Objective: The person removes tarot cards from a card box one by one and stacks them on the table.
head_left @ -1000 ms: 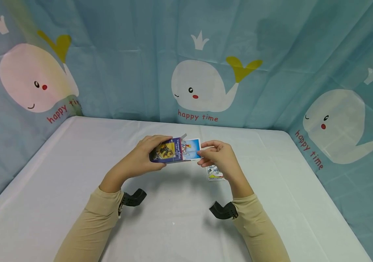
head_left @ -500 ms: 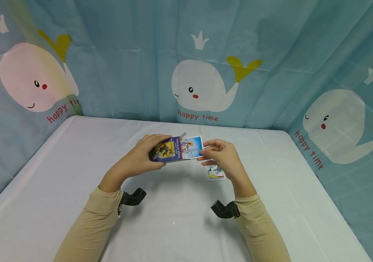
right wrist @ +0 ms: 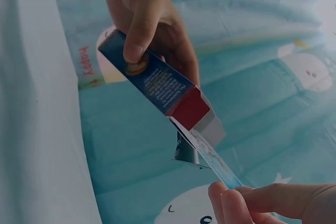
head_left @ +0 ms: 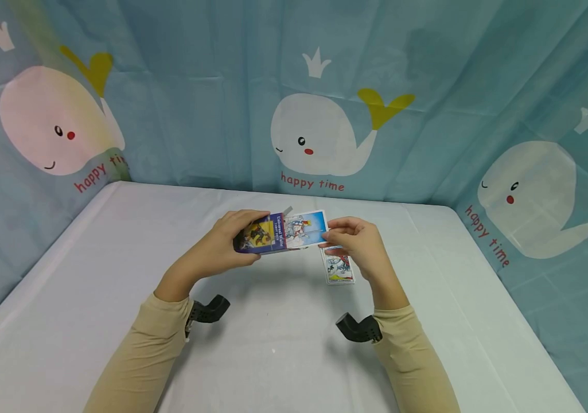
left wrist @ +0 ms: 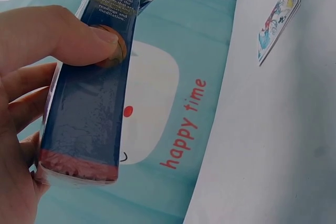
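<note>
My left hand grips a dark blue tarot card box by its edges, held above the table with its mouth toward the right. In the left wrist view the thumb presses on the narrow side of the box. My right hand pinches the outer end of a tarot card that sticks partly out of the box. Whether more than one card is in that pinch I cannot tell. Below the right hand, a small stack of tarot cards lies face up on the table, partly hidden by the fingers.
A white cloth covers the table. Behind and at both sides hangs a blue curtain printed with whales. The box's open flap stands out at its mouth in the right wrist view. Each wrist wears a black camera mount.
The right hand has moved to the right, drawing the card farther out of the box. More of the stack on the table shows now. The left hand and box have barely shifted.
</note>
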Demonstrator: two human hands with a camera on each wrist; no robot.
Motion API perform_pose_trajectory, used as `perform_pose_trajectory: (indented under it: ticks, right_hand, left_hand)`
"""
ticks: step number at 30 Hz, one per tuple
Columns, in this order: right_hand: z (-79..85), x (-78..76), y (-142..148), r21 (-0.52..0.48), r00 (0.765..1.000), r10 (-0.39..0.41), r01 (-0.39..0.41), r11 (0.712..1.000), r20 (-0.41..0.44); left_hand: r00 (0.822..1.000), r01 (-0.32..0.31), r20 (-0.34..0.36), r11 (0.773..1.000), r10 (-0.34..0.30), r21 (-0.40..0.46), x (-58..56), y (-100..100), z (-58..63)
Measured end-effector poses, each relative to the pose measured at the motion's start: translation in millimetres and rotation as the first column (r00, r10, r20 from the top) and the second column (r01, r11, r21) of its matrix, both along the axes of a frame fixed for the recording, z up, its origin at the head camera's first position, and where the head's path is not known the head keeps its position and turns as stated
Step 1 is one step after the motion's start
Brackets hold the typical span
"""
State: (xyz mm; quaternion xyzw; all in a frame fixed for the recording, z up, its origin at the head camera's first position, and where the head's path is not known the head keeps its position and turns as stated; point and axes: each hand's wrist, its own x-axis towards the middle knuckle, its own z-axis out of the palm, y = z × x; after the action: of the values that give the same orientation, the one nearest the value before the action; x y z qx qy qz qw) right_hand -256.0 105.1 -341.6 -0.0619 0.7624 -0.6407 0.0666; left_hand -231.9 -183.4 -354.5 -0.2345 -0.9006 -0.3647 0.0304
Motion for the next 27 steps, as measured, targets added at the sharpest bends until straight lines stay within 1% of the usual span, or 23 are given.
perform_pose_trajectory:
  ticks: [10, 19, 27]
  right_hand:
    - [1.4, -3.2, 7.1, -0.019, 1.0, -0.021, 0.02, 1.0, -0.019]
    - [3.3, -3.8, 11.3, 0.002, 0.999, -0.027, 0.027, 1.0, -0.037]
    - [4.3, -4.7, 17.9, 0.031, 0.996, -0.068, 0.07, 0.997, -0.06]
  left_hand:
    - [1.0, 0.003, 0.0, 1.0, -0.003, 0.004, -0.4, -1.1, 1.1]
    - [1.0, 0.006, -0.004, 1.0, -0.006, 0.0, -0.7, -1.1, 1.2]
    - [1.0, 0.01, -0.007, 1.0, -0.01, 0.004, -0.5, -1.6, 1.9]
